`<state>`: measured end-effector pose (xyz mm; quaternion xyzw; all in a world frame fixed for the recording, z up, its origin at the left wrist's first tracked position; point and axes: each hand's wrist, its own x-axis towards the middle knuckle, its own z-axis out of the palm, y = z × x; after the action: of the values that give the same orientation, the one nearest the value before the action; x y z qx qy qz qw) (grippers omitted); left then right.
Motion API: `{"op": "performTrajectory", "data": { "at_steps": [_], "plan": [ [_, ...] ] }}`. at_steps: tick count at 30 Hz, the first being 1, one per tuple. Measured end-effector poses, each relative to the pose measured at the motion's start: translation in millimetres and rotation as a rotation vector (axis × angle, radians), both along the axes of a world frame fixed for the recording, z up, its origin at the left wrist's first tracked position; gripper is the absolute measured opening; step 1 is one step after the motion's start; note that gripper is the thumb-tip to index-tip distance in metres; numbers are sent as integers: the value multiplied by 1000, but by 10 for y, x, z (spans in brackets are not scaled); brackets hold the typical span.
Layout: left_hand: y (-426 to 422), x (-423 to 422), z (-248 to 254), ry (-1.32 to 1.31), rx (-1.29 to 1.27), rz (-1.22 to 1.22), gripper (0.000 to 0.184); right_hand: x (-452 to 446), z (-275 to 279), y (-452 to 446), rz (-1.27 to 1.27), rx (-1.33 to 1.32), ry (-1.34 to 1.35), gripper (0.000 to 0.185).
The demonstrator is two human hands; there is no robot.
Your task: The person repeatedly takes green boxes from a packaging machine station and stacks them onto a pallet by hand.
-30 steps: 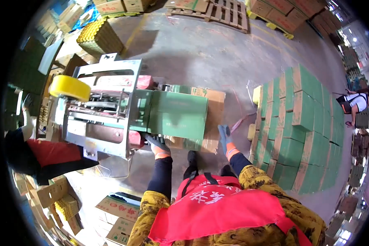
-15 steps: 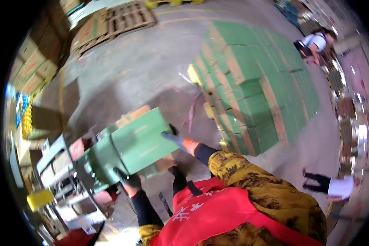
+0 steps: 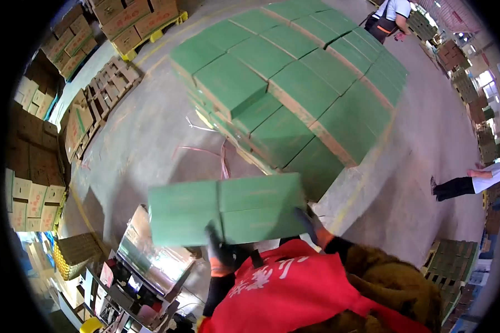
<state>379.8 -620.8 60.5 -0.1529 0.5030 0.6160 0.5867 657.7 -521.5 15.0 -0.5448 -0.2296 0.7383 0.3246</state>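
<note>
Two green cartons (image 3: 261, 202), side by side with a dark line between them, are held in front of my red apron (image 3: 283, 286), slightly blurred. My left hand (image 3: 223, 252), in a dark glove with an orange cuff, grips their near edge close to that line. At the right end, my right hand (image 3: 315, 226), gloved alike, is closed against the carton's near corner. The undersides and some fingertips are hidden. Just beyond the held cartons stands a large stack of green cartons (image 3: 294, 72) on a pallet.
A packing machine (image 3: 155, 258) stands at lower left beside a yellow woven bundle (image 3: 72, 258). Wooden pallets (image 3: 111, 83) and stacked brown cartons (image 3: 139, 22) are at upper left. Pink strapping (image 3: 224, 161) lies on the floor. Two people (image 3: 386, 22) (image 3: 466, 180) are at the right.
Both green cartons have left the machine side and swung right, nearer the stack, with both hands on them. My view has turned left, and the left hand now grips near the middle line.
</note>
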Motion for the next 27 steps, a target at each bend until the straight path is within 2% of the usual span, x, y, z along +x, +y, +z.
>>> {"op": "performTrajectory", "data": {
  "at_steps": [2,3,4,5,7,8,9,12,14,15,16,17,19,20,22,23,26,27],
  "plan": [
    [428,365,-272,86,158,-150,53,632,-195,-204,-185,4,-55,51],
    [766,550,-54,92,116,-213,47,842,-288,-291,-269,39,-52,50],
    [1000,691,-249,40,233,-239,46,1028,-390,-379,-352,72,-48,49],
    [1263,845,-200,91,228,-332,47,1166,-499,-430,-437,105,-45,49],
    [1756,1115,-140,177,176,-432,49,1324,-857,-386,-605,161,132,48],
    [1971,1224,-110,210,165,-471,52,1260,-752,-219,-689,187,221,48],
    [2157,1292,-119,238,149,-516,53,1242,-595,-121,-582,291,23,54],
    [2637,1408,-272,304,73,-616,58,1230,-393,270,-568,150,122,55],
    [2854,1437,-457,315,-4,-645,59,1231,-547,409,-445,330,15,57],
    [2942,1391,-671,315,-29,-631,59,1220,-568,535,-509,254,147,57],
    [2984,1399,-709,408,25,-666,58,1184,-514,651,-570,179,277,58],
    [2997,1410,-736,501,82,-700,57,1160,-529,672,-617,140,230,62],
    [2962,1300,-1233,978,379,-793,59,1198,-656,605,-417,378,10,61],
    [2943,1245,-1485,1227,502,-776,59,1216,-717,590,-372,416,-4,62],
    [3074,1366,-1664,570,336,-461,59,1246,-824,580,-349,419,62,63],
    [3117,1499,-1291,261,232,-293,59,1232,-813,615,-419,311,163,65],
    [3119,1605,-1282,468,346,-219,57,1139,-551,829,-755,-172,478,71],
    [3131,1576,-1268,558,330,-272,54,1161,-630,723,-483,115,254,70]
  ]
}}
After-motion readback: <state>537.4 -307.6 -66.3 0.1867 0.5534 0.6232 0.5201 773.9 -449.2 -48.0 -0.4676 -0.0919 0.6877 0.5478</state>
